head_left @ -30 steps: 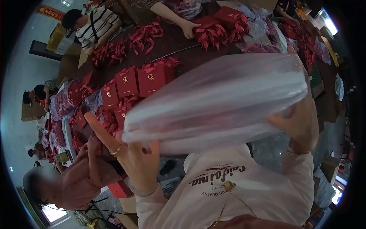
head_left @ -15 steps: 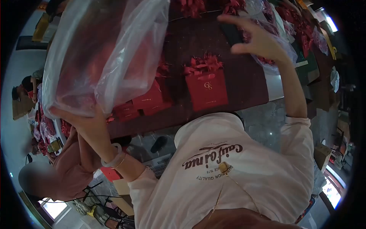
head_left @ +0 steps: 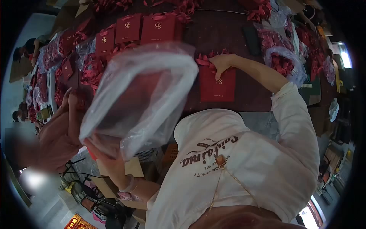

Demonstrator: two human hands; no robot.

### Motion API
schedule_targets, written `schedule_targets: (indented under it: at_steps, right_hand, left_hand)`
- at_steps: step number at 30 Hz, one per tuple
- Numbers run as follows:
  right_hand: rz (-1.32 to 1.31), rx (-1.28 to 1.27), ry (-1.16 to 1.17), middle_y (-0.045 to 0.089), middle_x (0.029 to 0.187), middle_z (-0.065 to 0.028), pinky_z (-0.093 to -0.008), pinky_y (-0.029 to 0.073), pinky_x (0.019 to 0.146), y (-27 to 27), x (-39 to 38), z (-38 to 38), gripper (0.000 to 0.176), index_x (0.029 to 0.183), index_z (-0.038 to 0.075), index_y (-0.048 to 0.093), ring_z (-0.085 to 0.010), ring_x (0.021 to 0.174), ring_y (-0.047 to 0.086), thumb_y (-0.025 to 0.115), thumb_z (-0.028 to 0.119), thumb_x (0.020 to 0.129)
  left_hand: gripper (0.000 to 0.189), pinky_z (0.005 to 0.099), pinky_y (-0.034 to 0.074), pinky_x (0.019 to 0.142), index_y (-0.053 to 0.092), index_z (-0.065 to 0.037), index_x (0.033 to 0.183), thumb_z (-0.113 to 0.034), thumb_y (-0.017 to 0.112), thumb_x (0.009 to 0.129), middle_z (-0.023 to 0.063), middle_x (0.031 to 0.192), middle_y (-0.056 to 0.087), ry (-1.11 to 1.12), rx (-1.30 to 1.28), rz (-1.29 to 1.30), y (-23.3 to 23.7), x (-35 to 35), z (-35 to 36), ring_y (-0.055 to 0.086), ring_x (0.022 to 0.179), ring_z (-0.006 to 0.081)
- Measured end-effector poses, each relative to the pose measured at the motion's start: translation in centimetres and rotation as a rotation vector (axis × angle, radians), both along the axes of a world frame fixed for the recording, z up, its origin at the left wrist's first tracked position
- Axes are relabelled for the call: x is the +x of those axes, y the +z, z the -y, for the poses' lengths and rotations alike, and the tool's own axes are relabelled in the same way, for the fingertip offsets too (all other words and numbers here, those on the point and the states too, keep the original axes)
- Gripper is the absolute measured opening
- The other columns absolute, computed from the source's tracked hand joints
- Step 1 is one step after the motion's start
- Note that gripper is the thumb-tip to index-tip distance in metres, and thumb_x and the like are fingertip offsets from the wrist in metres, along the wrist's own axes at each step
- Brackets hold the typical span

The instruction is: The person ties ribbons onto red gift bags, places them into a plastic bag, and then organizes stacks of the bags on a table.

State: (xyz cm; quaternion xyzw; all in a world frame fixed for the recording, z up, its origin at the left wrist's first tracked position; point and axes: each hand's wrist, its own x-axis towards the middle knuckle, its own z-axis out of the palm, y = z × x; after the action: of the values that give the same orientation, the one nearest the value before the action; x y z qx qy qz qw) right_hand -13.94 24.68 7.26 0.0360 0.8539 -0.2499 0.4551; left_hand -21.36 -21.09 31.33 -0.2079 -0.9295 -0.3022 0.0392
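A large clear plastic bag (head_left: 171, 63) hangs open-mouthed over the table's near left edge, with my left hand (head_left: 108, 158) closed on its lower end. The fingers there are partly hidden by the film. My right hand (head_left: 224, 63) grips the top of a red gift bag (head_left: 217, 87), thumb on its front face above a gold logo. Dark red ribbons stick out at the top of the gift bag beside my fingers. It stands upright near the front edge of the dark red tabletop (head_left: 251, 93).
More red gift bags (head_left: 158, 28) stand at the back left. Plastic-wrapped bundles with red ribbons (head_left: 282, 63) lie at the right, beside a dark flat object (head_left: 251, 40). A co-worker in a pink top (head_left: 61, 133) is at the left. Cardboard boxes (head_left: 129, 168) sit below the table.
My right hand has come down from the air onto the gift bag's top. The plastic bag and my left hand have moved lower and to the right, uncovering gift bags behind.
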Motion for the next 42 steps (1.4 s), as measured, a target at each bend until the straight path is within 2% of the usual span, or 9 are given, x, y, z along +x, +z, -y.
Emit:
schedule_targets:
  at_steps: [5,17,19,23,24,29,31,33,42]
  right_hand:
    - [-0.158,0.062,-0.146,0.054,0.112,-0.0260,-0.0387,0.042,0.088,1.1,1.8,1.3,0.100,0.123,-0.006,0.039,-0.0355,0.105,0.053,0.080,0.042,0.046]
    - [-0.571,0.082,-0.486,0.059,0.104,-0.0199,-0.0372,0.044,0.085,3.6,11.2,5.2,0.080,0.111,-0.004,0.052,-0.0345,0.100,0.056,0.076,0.041,0.049]
    - [-0.612,0.133,-0.566,0.059,0.101,-0.0185,-0.0356,0.044,0.084,4.1,14.3,4.6,0.073,0.107,-0.005,0.053,-0.0314,0.097,0.057,0.079,0.036,0.052]
    - [-0.433,-0.255,-1.224,0.060,0.100,-0.0138,-0.0317,0.048,0.076,5.4,21.0,1.2,0.053,0.105,-0.001,0.055,-0.0219,0.092,0.059,0.077,0.022,0.063]
    - [-0.159,-0.368,-1.424,0.060,0.100,-0.0124,-0.0309,0.048,0.075,6.3,22.7,0.4,0.048,0.106,0.000,0.055,-0.0192,0.091,0.059,0.076,0.017,0.066]
    - [-0.921,-0.668,-2.015,0.061,0.096,-0.0079,-0.0323,0.050,0.076,3.8,32.4,2.0,0.040,0.108,0.004,0.054,-0.0184,0.086,0.060,0.066,0.008,0.070]
    - [-1.054,-0.834,-2.055,0.058,0.103,-0.0100,-0.0343,0.049,0.081,3.6,36.6,2.8,0.047,0.115,0.004,0.050,-0.0215,0.093,0.059,0.065,0.012,0.071]
    - [-1.186,-1.006,-2.079,0.056,0.110,-0.0121,-0.0364,0.048,0.086,3.4,37.5,3.2,0.054,0.122,0.005,0.046,-0.0247,0.100,0.057,0.064,0.016,0.072]
    - [-1.060,-0.868,-2.119,0.049,0.047,-0.0036,-0.0309,0.048,0.052,3.3,32.7,6.0,0.010,0.063,0.006,0.055,-0.0172,0.042,0.050,0.059,0.011,0.069]
  left_hand:
    - [0.094,0.0341,0.015,0.108,0.005,-0.003,0.143,-0.003,0.063,0.069,0.0177,0.147,0.016,-0.025,0.215,0.288,-4.5,2.9,4.7,0.016,0.136,0.0285]
    - [0.096,0.0354,0.017,0.108,0.006,-0.005,0.143,-0.005,0.066,0.069,0.0179,0.148,0.014,0.034,-0.184,0.327,-1.2,3.6,1.4,0.015,0.137,0.0268]
    - [0.099,0.0313,0.042,0.086,0.002,-0.003,0.143,0.001,0.065,0.068,0.0166,0.121,0.047,-0.098,-0.131,0.244,-0.3,3.0,-1.7,0.053,0.099,0.0222]
    - [0.101,0.0263,0.046,0.067,0.001,-0.003,0.143,0.005,0.066,0.067,0.0062,0.082,0.054,-0.296,0.052,0.299,-0.7,1.4,-7.4,0.053,0.069,0.0143]
    - [0.101,0.0263,0.046,0.067,0.001,-0.003,0.143,0.005,0.066,0.067,0.0062,0.082,0.054,-0.313,0.057,0.307,-0.6,1.0,-9.2,0.053,0.069,0.0143]
    - [0.097,0.0279,0.048,0.070,0.003,-0.001,0.142,0.004,0.064,0.067,0.0129,0.107,0.054,-0.543,0.260,0.325,-2.6,-0.1,-18.8,0.057,0.077,0.0172]
    - [0.095,0.0326,0.049,0.074,0.004,0.000,0.142,0.004,0.062,0.066,0.0213,0.128,0.044,-0.767,-0.115,-0.390,-5.4,-0.4,-22.5,0.061,0.088,0.0285]
    - [0.088,0.0369,0.050,0.073,0.010,0.001,0.140,0.006,0.057,0.066,0.0255,0.140,0.027,-0.892,0.014,-0.058,-9.3,1.1,-24.4,0.059,0.092,0.0379]
    - [0.070,0.0319,0.051,0.057,0.026,0.007,0.132,0.011,0.051,0.067,0.0246,0.145,0.015,-0.852,-0.101,-0.091,-17.5,5.8,-26.7,0.062,0.080,0.0330]
